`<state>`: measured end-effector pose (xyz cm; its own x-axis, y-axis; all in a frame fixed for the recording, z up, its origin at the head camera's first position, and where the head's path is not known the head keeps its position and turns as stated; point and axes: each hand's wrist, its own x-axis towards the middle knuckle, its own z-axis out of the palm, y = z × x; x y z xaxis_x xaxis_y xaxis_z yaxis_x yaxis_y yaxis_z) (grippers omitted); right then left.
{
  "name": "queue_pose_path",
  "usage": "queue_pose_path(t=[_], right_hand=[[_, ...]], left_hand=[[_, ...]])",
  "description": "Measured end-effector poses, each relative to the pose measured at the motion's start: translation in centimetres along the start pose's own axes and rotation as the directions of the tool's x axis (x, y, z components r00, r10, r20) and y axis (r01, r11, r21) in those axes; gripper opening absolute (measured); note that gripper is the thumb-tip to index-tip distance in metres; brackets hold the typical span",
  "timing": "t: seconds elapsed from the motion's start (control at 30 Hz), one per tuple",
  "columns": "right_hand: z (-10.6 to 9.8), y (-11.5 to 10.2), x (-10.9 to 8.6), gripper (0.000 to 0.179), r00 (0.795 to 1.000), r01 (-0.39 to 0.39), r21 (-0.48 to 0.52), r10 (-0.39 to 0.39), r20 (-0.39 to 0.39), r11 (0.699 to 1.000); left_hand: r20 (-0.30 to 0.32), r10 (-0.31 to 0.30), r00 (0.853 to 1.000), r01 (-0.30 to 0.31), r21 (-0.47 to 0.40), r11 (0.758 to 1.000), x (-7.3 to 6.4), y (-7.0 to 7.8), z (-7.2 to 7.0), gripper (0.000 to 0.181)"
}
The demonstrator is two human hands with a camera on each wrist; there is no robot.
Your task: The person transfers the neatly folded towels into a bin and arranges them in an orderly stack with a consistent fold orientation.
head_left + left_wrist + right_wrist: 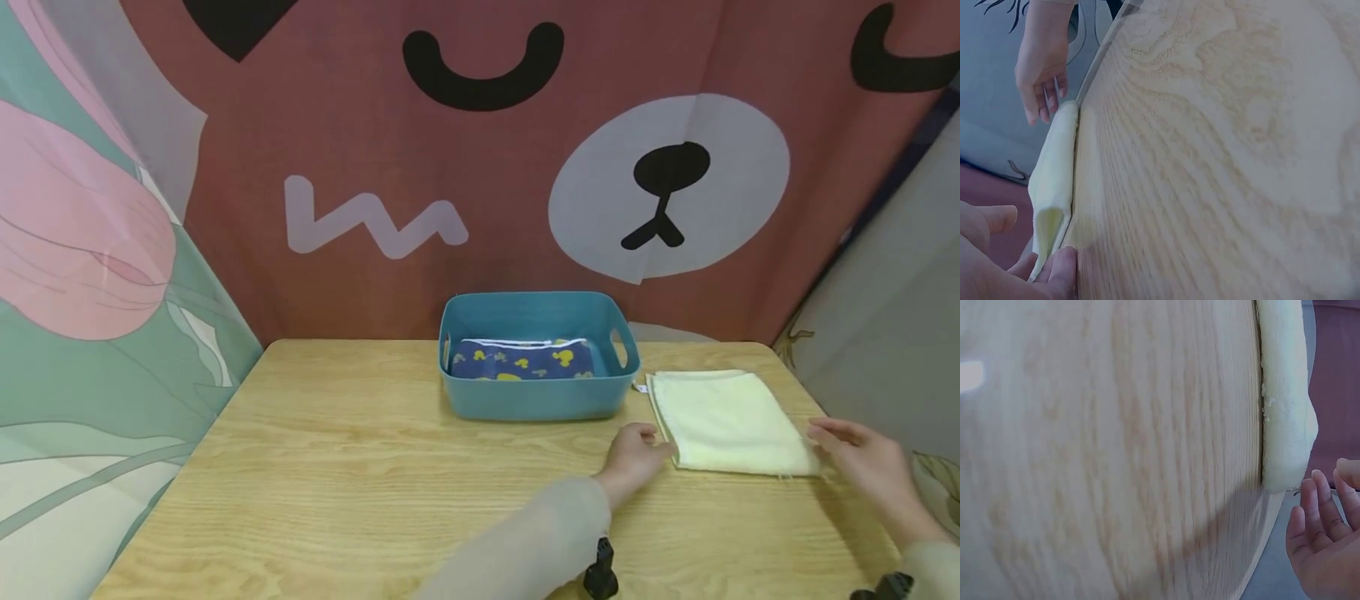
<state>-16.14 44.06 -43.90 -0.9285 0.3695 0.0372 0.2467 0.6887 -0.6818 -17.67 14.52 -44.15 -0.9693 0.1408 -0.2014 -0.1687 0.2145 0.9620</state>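
Note:
A pale yellow towel (731, 421), folded into a flat square, lies on the right part of the wooden table. At its near left corner is my left hand (633, 462). The left wrist view shows fingertips (1063, 265) right at the folded edge, below the towel (1054, 169), with the thumb spread apart from them. Beyond the opposite side, my right hand (870, 458) hovers by the near right corner. Its fingers (1316, 509) are loosely bent with nothing between them, close to the towel's end (1285, 469).
Left of the towel, toward the table's back, stands a teal basket (540, 400) with side handle holes. Inside it lies a folded navy cloth (525, 360) with yellow patterns. A curtain with a bear print (480, 167) hangs behind the wooden table (337, 483).

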Motion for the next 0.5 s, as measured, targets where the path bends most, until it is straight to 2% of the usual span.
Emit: queue_pose_path(t=[0.17, 0.37, 0.43, 0.5], right_hand=[[0.1, 0.4, 0.4, 0.064, 0.998, -0.015, -0.013, 0.016, 0.060, 1.000], [0.3, 1.1, 0.5, 0.069, 0.991, -0.042, -0.014, 0.044, 0.129, 0.999], [0.5, 1.1, 0.5, 0.070, 0.986, -0.050, -0.016, 0.052, 0.155, 0.999], [0.5, 1.1, 0.6, 0.074, 0.978, -0.079, -0.022, 0.081, 0.193, 0.997]], left_hand=[[-0.015, -0.032, 0.999, 0.032, 0.002, 0.999, 0.1, 0.0, 0.5, 0.035], [-0.038, -0.080, 0.996, 0.076, -0.108, 0.991, 0.7, 0.0, 1.3, 0.041], [-0.041, -0.098, 0.994, 0.092, -0.125, 0.988, 0.9, 0.2, 1.5, 0.034], [-0.038, -0.113, 0.993, 0.107, -0.125, 0.986, 0.9, 0.5, 1.6, 0.035]])
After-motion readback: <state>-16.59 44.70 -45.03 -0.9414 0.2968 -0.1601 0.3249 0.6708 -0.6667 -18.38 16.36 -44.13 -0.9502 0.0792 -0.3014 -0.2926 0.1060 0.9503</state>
